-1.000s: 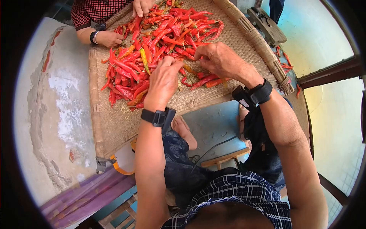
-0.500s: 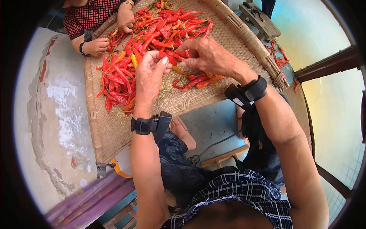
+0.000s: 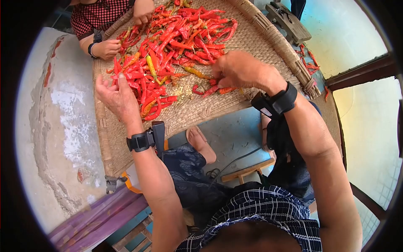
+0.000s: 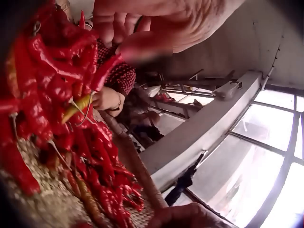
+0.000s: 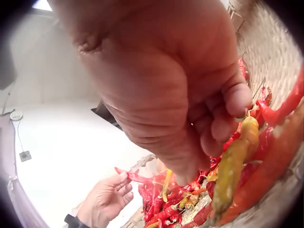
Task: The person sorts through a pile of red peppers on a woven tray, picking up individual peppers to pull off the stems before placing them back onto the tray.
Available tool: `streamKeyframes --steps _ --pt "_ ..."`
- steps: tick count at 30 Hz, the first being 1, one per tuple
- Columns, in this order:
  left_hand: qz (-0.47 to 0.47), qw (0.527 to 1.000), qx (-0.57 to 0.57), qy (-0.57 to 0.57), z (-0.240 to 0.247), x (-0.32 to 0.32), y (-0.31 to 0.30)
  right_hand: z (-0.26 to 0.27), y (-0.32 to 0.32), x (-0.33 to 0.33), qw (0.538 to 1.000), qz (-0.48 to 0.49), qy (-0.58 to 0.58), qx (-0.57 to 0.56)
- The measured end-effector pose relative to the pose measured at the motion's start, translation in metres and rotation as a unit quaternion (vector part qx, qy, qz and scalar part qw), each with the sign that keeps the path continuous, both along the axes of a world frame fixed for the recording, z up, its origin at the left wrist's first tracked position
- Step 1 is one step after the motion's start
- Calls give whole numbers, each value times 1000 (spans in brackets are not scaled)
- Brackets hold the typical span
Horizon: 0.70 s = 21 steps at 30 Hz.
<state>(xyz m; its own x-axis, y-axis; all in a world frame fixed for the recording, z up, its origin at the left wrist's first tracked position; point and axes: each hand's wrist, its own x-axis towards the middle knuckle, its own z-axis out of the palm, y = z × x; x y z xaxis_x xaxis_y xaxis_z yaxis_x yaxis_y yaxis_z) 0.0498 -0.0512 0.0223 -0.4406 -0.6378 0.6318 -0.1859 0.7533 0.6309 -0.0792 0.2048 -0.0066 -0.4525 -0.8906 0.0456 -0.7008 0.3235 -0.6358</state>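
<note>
Red chili peppers [image 3: 180, 40], with some yellow and orange ones, are heaped on a woven tray [image 3: 256, 35]. My left hand [image 3: 115, 97] is over the heap's left side. Its thumb and fingers pinch a red chili pepper [image 5: 140, 177], which also shows in the left wrist view. At the heap's right edge, my right hand [image 3: 243, 71] reaches down with curled fingers among a few loose chilies. In the right wrist view a fingertip is right at the stem of a yellow chili [image 5: 232, 166]; I cannot tell whether the hand grips it.
Across the tray, another person's hands [image 3: 107, 49] work at the far left edge. A thick rolled rim [image 3: 289, 54] borders the tray on the right. Beyond it stand a wooden bench [image 3: 289, 25] and red chilies [image 3: 310, 61] on the floor. A peeling wall [image 3: 69, 109] is at the left.
My left hand has moved left from the middle of the tray, carrying a red chili pepper. My right hand has parted from it and lowered onto the loose chilies at right.
</note>
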Motion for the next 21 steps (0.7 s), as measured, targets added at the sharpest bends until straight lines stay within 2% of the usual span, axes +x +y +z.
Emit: streamKeyframes --steps 2,3,5,6,7,8,9,11,12,14,16,18,20,21 --pt "78 980 -180 13 5 -3 11 2 -1 4 991 -1 94 90" --pt "77 981 -179 13 8 -6 19 0 -1 2 991 -3 94 91" --pt "1 971 -238 -40 10 -11 39 -7 -3 -5 992 -68 99 34" --pt "1 971 -237 -40 7 -13 50 -7 -1 -9 992 -68 100 34" --pt "-111 979 -135 -107 5 -16 64 -6 3 -14 996 -55 66 -9" --pt "-220 960 -30 -170 3 -18 74 -5 5 -18 997 -42 33 -51" --pt "-329 918 42 -217 -4 -19 79 -5 5 -20 999 -22 28 -37" --pt "-390 864 -44 -315 -21 -21 91 -6 7 -12 999 -22 29 -30" --pt "-392 863 -43 -315 -31 -22 96 -6 9 -9 999 -21 27 -24" --pt "-380 853 -169 -314 -45 -26 103 -6 11 -13 999 -27 33 -15" --pt "-386 857 -173 -294 -43 -30 104 -5 14 -16 998 -36 40 -8" --pt "-382 882 -1 -276 -33 -30 99 -2 18 -14 986 -104 111 69" --pt "-366 881 29 -298 -24 -28 92 3 20 -14 979 -136 126 90" --pt "-363 879 151 -269 -24 -29 89 5 20 -15 970 -165 142 111"
